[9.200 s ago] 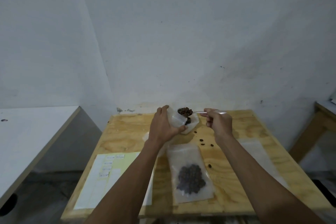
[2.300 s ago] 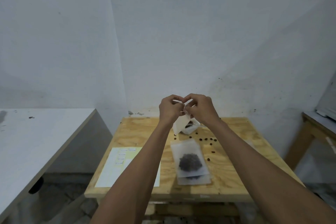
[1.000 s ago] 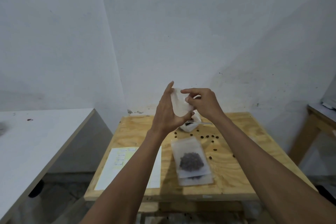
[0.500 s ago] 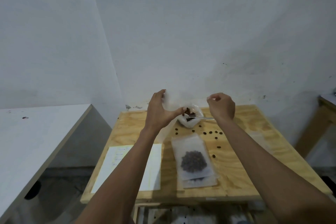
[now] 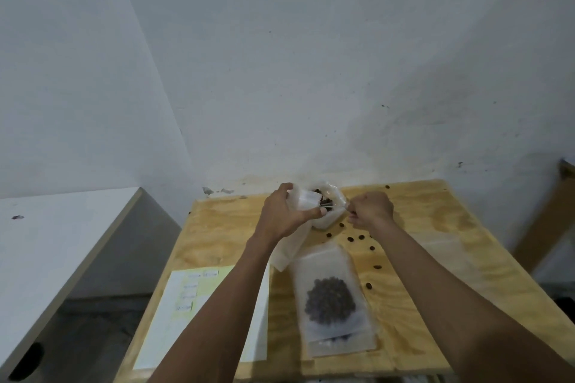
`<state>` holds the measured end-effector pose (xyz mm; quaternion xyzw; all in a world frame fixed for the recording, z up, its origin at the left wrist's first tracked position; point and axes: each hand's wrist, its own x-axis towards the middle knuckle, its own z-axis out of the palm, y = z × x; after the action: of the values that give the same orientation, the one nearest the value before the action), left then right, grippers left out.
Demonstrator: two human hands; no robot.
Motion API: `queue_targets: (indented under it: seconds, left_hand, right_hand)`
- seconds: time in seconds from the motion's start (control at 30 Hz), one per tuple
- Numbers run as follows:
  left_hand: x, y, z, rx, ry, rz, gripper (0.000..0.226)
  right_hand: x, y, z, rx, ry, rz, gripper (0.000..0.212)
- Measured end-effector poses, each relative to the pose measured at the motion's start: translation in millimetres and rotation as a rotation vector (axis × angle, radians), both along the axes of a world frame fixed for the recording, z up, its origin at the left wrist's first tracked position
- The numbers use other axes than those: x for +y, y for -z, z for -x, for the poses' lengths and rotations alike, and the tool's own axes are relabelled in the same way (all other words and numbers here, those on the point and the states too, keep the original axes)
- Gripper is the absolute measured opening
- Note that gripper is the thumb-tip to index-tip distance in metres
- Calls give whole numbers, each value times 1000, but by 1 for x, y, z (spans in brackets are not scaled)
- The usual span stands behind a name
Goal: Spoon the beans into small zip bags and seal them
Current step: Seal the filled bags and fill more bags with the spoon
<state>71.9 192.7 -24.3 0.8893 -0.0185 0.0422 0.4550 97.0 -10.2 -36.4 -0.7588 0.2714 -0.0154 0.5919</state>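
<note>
**Q:** What lies nearest?

**A:** Filled zip bags (image 5: 334,298), stacked near-centre on the table (image 5: 435,305); at least two, exact count unclear. Some ten loose beans (image 5: 351,239) are scattered beyond.

**Q:** And the hands?

**A:** At the far edge, the left hand (image 5: 284,214) grips one empty bag (image 5: 306,200), mouth facing right. The right hand (image 5: 370,208), curled round the spoon (image 5: 337,208), sits just right; the handle runs left-right toward the bean container (image 5: 329,214) between them.

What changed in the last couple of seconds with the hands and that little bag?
The right hand let go of the small zip bag it was pinching and now grips the spoon at the bean container. The left hand lowered the bag beside the container, mouth open. The filled bags, scattered beans and paper sheet stayed put.
</note>
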Motion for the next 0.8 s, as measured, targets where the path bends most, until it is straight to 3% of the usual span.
queue_targets:
  seconds: [0.2, 0.8]
  left_hand:
    - [-12, 7, -17, 42, 25, -21, 97]
    - [-14, 13, -39, 120, 8, -134, 72]
  right_hand:
    - [14, -2, -2, -209, 53, -414, 6]
    - [31, 15, -16, -265, -5, -199, 11]
